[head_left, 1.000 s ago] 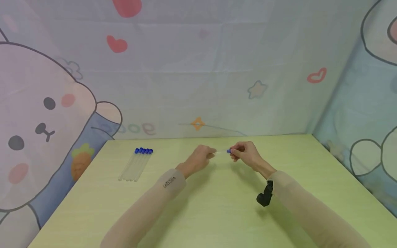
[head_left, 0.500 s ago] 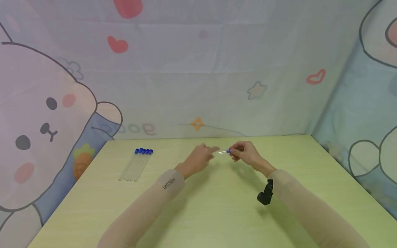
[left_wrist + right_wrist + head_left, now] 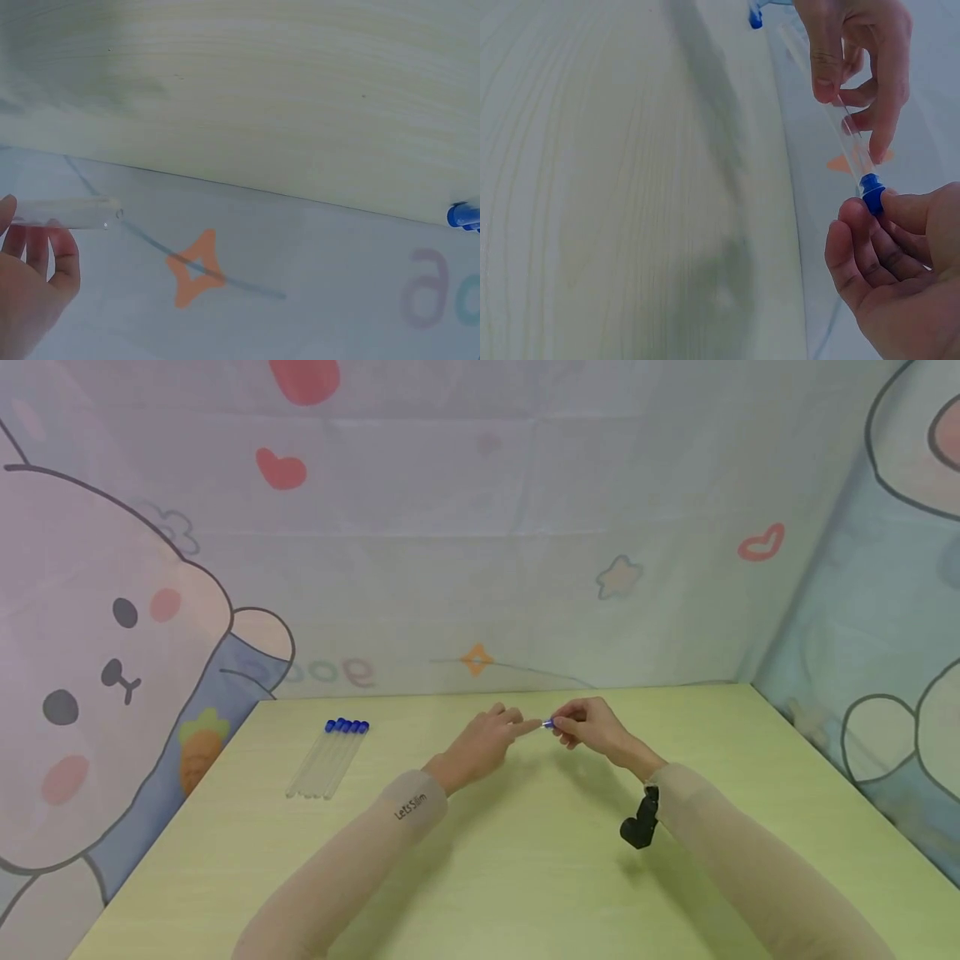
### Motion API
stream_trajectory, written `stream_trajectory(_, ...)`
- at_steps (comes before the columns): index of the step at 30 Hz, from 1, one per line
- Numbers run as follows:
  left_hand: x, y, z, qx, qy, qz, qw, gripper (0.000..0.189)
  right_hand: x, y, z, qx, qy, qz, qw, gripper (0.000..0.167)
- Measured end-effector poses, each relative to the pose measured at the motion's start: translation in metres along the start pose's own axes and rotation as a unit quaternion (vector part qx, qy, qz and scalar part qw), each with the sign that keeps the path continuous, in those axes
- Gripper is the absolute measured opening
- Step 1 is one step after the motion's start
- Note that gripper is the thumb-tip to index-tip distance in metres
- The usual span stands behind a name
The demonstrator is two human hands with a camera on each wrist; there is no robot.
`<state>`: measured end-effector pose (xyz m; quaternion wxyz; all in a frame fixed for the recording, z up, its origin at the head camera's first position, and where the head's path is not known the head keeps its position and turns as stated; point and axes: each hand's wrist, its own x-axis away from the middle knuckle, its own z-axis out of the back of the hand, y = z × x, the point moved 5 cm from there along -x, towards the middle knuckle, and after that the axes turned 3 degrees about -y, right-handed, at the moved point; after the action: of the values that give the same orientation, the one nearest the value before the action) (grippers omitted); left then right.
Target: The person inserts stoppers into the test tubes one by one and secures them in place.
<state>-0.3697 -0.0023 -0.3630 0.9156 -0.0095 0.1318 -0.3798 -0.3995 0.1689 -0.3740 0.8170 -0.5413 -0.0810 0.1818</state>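
My left hand [image 3: 483, 742] holds a clear test tube [image 3: 842, 124] by its body, thumb on one side and fingers on the other. In the head view its index finger reaches along the tube to the blue stopper [image 3: 548, 723] and covers most of the glass. My right hand [image 3: 597, 727] pinches that stopper between thumb and fingers. The right wrist view shows the stopper set at the tube's mouth. In the left wrist view the tube's rounded end [image 3: 109, 213] sticks out past the left hand [image 3: 34, 289].
Several clear test tubes [image 3: 327, 764] with blue stoppers lie side by side on the left of the pale yellow table [image 3: 510, 877]. A cloth backdrop [image 3: 465, 552] with cartoon prints rises behind it. A black device [image 3: 640, 827] hangs at the right wrist.
The left index finger has straightened out toward the stopper, and the left hand has slid along the tube toward the right hand. The right hand keeps its pinch, nearly in place.
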Motion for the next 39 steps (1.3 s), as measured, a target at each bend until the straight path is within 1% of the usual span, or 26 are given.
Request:
stream_trajectory(3, 0.000, 0.000, 0.000, 0.005, 0.005, -0.001, 1.0000, 0.056, 0.000, 0.000, 0.001, 0.002, -0.003, -0.001, 1.0000, 0.024)
stream_trajectory(12, 0.000, -0.001, -0.003, 0.007, 0.001, 0.009, 0.9999, 0.058, 0.001, 0.001, 0.000, 0.008, -0.010, -0.007, 0.9999, 0.028)
stream_trajectory(17, 0.003, -0.004, 0.001, 0.004, 0.008, 0.014, 0.9999, 0.059, 0.001, 0.001, 0.003, 0.017, -0.005, -0.010, 0.9998, 0.033)
stream_trajectory(26, 0.013, -0.021, 0.002, 0.014, -0.005, 0.043, 0.9990, 0.062, 0.004, 0.006, 0.013, 0.028, 0.006, -0.024, 0.9993, 0.032)
stream_trajectory(29, 0.017, -0.027, 0.003, 0.018, -0.001, 0.050, 0.9986, 0.061, 0.005, 0.008, 0.017, 0.030, 0.007, -0.027, 0.9991, 0.033)
stream_trajectory(34, 0.025, -0.039, 0.006, 0.038, 0.008, 0.069, 0.9969, 0.058, 0.007, 0.010, 0.023, 0.030, 0.012, -0.023, 0.9992, 0.033)
stream_trajectory(39, 0.032, -0.051, 0.005, 0.034, 0.006, 0.085, 0.9958, 0.055, 0.008, 0.012, 0.026, 0.031, 0.011, -0.023, 0.9992, 0.033)
